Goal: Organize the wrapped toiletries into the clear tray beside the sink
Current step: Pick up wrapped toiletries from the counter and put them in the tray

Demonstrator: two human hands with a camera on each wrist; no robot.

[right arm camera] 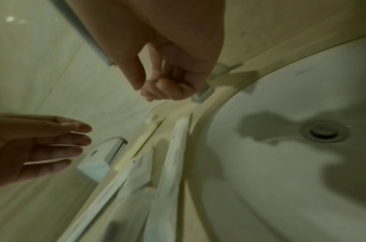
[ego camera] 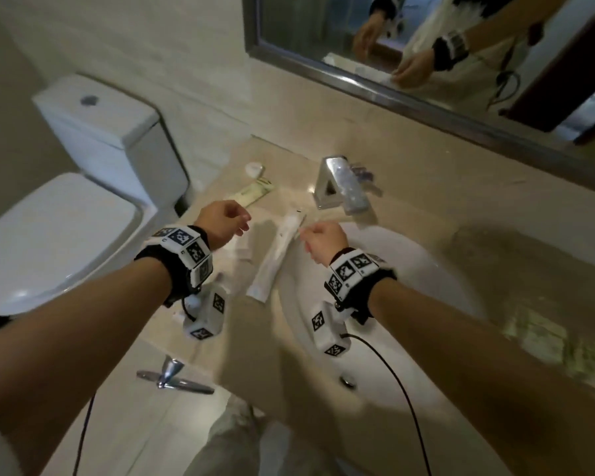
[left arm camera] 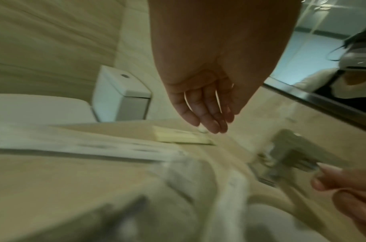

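Left hand (ego camera: 222,221): hanging released over the bench (ego camera: 241,338). Right hand (ego camera: 323,242): hovering clenched, grasping nothing visible, beside a long white packet (ego camera: 275,255) by the sink (ego camera: 409,304).

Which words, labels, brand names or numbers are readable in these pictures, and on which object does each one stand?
None can be read.
Long white wrapped packet: small dark marks, too blurred.
Pale yellow-green flat packet: print too small.
Black-and-white square markers on the wristbands: patterns, not text.
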